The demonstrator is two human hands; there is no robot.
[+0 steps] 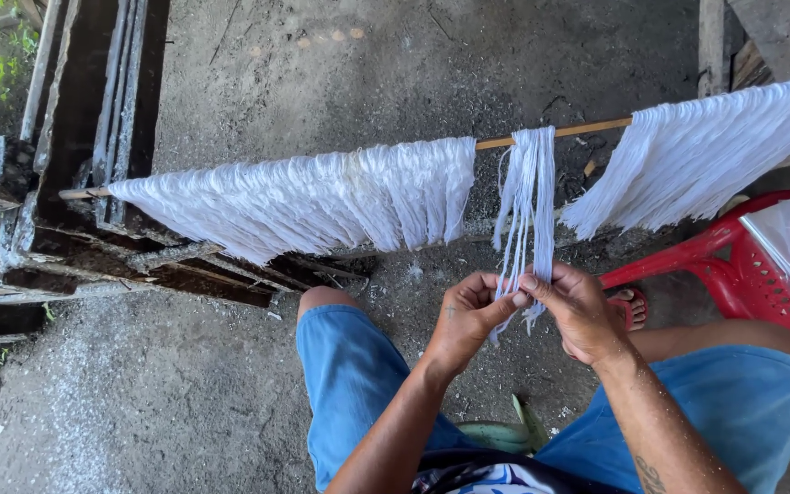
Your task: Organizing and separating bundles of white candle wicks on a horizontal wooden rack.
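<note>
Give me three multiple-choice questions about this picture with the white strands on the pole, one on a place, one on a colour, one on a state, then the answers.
1. Where does the small bunch of white strands hang?
A. On the pole, in the gap between the two wide masses
B. On the red chair
C. On the ground

2. What colour are the person's shorts?
A. Black
B. Blue
C. Yellow

3. What are the hands doing?
A. Resting on the knees
B. Gripping the pole
C. Both pinching the lower end of the small bunch

Answers:
1 A: it drapes over the wooden pole between the left mass and the right mass.
2 B: both legs show blue cloth.
3 C: the left hand and the right hand close their fingers on it.
</note>
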